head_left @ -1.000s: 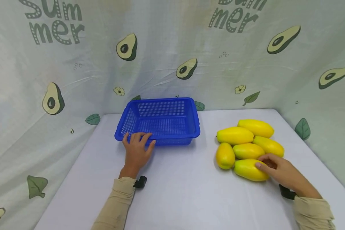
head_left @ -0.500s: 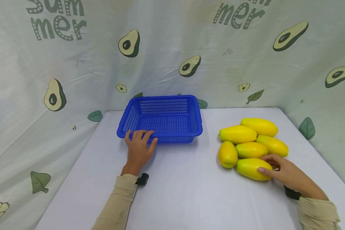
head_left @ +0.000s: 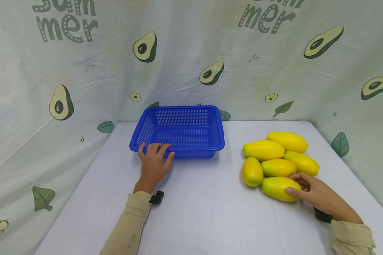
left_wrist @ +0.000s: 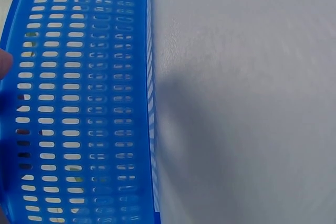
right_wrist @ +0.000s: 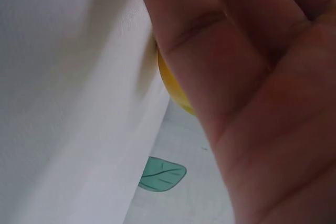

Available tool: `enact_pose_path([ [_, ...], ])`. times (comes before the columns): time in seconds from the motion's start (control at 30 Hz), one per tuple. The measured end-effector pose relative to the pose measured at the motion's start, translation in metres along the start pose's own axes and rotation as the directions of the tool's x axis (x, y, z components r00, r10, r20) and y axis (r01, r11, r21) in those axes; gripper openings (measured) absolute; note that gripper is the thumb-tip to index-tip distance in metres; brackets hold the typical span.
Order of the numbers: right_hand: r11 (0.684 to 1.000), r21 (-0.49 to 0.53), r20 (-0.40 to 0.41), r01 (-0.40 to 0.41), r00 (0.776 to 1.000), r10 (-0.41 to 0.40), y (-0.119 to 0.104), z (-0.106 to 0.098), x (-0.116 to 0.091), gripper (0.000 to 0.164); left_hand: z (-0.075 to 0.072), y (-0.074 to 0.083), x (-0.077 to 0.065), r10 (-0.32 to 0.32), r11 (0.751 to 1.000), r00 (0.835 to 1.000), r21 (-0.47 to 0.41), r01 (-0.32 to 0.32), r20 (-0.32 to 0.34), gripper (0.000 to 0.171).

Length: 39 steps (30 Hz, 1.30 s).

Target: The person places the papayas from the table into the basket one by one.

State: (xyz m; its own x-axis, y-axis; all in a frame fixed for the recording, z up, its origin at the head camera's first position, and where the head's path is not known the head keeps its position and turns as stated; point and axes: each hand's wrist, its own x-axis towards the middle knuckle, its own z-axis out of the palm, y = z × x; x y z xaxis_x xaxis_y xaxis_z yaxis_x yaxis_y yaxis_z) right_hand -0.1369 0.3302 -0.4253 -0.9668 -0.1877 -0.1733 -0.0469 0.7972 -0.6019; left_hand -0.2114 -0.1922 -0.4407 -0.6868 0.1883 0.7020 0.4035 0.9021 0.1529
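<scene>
My left hand grips the front rim of a blue plastic basket, its fingers bent over the edge. In the left wrist view, the slotted wall of the basket fills the left side, with one fingertip at its rim. On the right, my right hand holds the right end of the nearest yellow papaya, thumb on its near side. The papaya still lies on the table. The palm hides most of the fruit in the right wrist view.
Several more papayas lie grouped just behind the held one, among them an upright-pointing one on the left and a long one farther back. The white table meets a printed cloth at its back edge.
The head view has shifted slightly. Both hands keep their places, the left on the basket rim and the right at the nearest papaya.
</scene>
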Motion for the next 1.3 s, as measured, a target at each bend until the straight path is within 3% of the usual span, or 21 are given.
enact_pose_path([
  [0.37,0.995,0.098,-0.028,0.020,0.999,-0.017,0.008,-0.003,-0.003,0.060,0.001,-0.001,0.000,0.008,1.000,1.000,-0.006,-0.008,-0.022,0.035],
  [0.7,0.993,0.074,-0.111,0.092,0.990,-0.084,0.006,-0.010,-0.005,0.051,-0.001,-0.001,0.001,0.008,1.000,0.999,-0.011,-0.008,-0.038,0.037],
  [0.97,0.944,0.281,-0.213,0.176,0.970,-0.118,0.005,-0.003,-0.006,0.043,-0.001,-0.001,-0.004,-0.001,1.000,1.000,-0.008,0.001,-0.023,0.038],
  [1.17,0.925,0.320,-0.270,0.206,0.955,-0.119,0.004,-0.003,-0.004,0.040,-0.001,0.001,-0.002,0.008,1.000,0.999,-0.014,-0.008,-0.035,0.036],
  [1.3,0.929,0.312,-0.291,0.197,0.951,-0.104,0.004,-0.006,-0.005,0.038,-0.001,0.003,-0.001,0.016,1.000,0.999,-0.021,-0.017,-0.040,0.035],
])
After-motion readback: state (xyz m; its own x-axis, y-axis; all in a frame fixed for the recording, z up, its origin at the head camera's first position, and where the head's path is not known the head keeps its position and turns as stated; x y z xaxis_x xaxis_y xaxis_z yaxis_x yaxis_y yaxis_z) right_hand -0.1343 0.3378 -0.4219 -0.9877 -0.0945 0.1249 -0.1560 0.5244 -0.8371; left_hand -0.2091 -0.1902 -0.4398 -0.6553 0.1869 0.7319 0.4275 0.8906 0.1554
